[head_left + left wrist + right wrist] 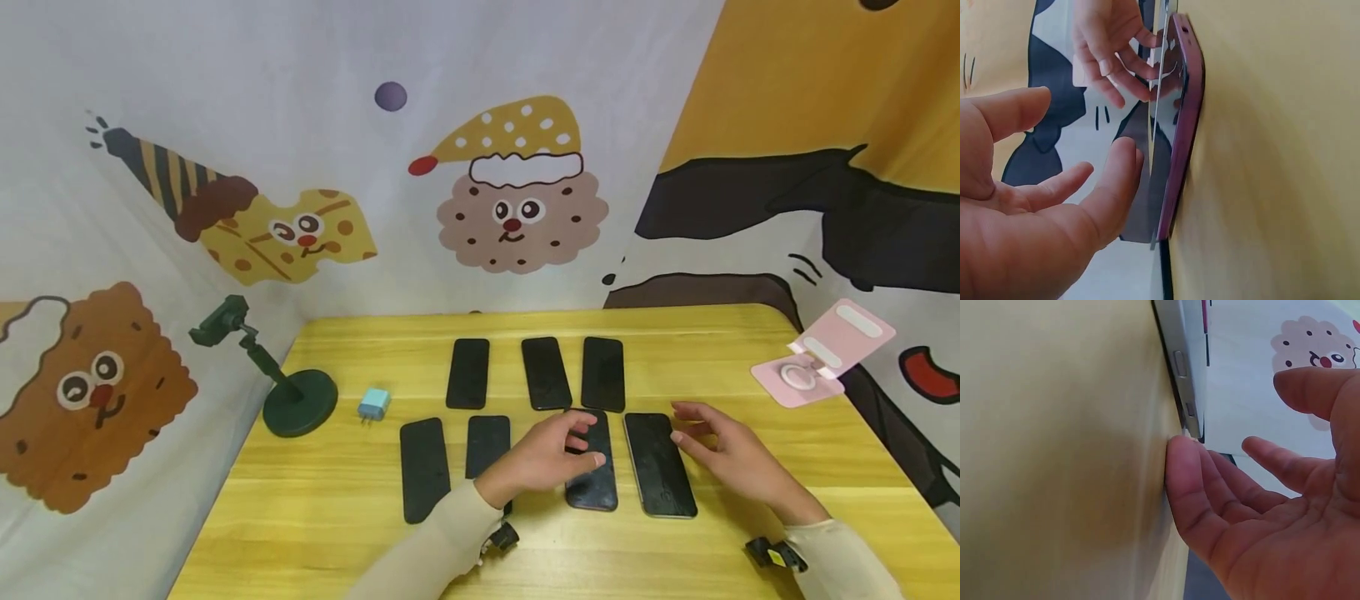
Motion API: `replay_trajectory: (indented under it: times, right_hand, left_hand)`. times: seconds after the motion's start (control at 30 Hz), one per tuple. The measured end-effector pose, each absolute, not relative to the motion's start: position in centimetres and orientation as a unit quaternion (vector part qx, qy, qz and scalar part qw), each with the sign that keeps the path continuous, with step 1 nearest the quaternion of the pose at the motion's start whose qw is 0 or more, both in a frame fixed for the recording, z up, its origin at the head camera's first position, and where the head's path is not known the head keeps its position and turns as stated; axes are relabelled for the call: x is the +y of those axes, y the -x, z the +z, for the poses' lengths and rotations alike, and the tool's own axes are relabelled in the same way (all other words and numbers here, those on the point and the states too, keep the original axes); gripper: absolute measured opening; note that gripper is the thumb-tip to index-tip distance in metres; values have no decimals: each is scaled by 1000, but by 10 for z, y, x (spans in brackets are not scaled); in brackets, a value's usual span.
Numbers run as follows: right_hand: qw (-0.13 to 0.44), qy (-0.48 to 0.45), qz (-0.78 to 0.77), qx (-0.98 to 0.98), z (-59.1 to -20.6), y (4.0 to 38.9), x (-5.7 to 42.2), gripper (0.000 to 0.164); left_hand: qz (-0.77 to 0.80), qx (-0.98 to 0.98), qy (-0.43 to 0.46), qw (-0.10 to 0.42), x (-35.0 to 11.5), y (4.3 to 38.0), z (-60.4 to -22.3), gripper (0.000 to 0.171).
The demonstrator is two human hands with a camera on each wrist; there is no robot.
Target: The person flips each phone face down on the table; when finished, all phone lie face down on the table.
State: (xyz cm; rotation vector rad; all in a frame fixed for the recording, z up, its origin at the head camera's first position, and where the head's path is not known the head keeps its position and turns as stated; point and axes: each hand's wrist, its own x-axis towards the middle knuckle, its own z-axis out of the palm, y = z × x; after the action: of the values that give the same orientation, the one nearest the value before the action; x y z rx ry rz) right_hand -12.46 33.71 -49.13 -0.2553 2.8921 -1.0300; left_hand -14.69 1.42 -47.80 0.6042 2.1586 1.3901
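My left hand [546,454] hovers over a dark-screened smartphone [592,490], fingers loosely bent and holding nothing. That phone's pinkish-purple edge [1186,125] shows in the left wrist view, with its screen reflecting the surroundings. Just to the right lies another smartphone [660,467], whose silver side [1184,369] appears in the right wrist view. My right hand [726,450] is beside its upper right corner, thumb and fingers spread apart around nothing. Partly covered by my left hand and sleeve is a further phone [487,442] in the front row.
Several phones lie in two rows on the wooden table [315,533], including one at front left [424,467] and one at the back [468,373]. A green phone stand [300,404] and a blue charger plug [374,403] sit left. A pink folding stand [798,379] is at right.
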Motion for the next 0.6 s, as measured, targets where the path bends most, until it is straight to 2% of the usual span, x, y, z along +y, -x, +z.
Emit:
replay_trajectory:
  times: [0.17,0.4,0.6]
  right_hand:
    - [40,78,-342,936,-495,119,337,54]
    - [96,62,-398,910,-493,112,334,57]
    - [114,54,-439,890,-490,109,334,57]
  left_hand:
    - [534,769,-218,277,23,140,-480,60]
    - [560,737,-216,311,38,137,-480,59]
    - [565,733,-198,324,51,138,-483,58]
